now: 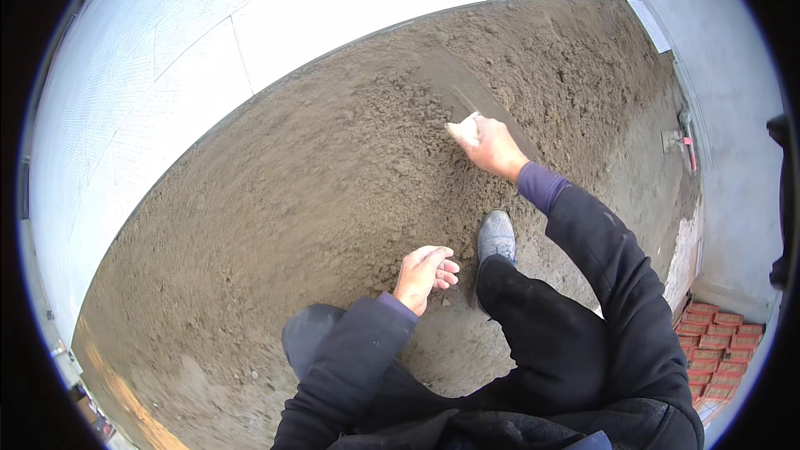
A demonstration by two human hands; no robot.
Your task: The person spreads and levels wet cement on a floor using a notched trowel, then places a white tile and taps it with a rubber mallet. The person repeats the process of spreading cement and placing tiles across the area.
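Note:
My right hand (490, 148) is closed over a long, flat, grey trowel (460, 83), its handle mostly hidden by my fingers. The trowel's blade lies on the rough, crumbly mortar (333, 158) and nearly matches it in colour. Pale dust covers my fingers. Nearer to me, my left hand (423, 278) hangs above the mortar's near edge with its fingers loosely bent and apart, holding nothing.
Large white tiles (275, 17) border the mortar at the far and left sides. A pale wall (733, 175) rises on the right, with a pipe (688, 142) near its foot. Red-edged stacked packs (717, 346) stand at lower right. My dusty shoe (497, 237) is beside the mortar.

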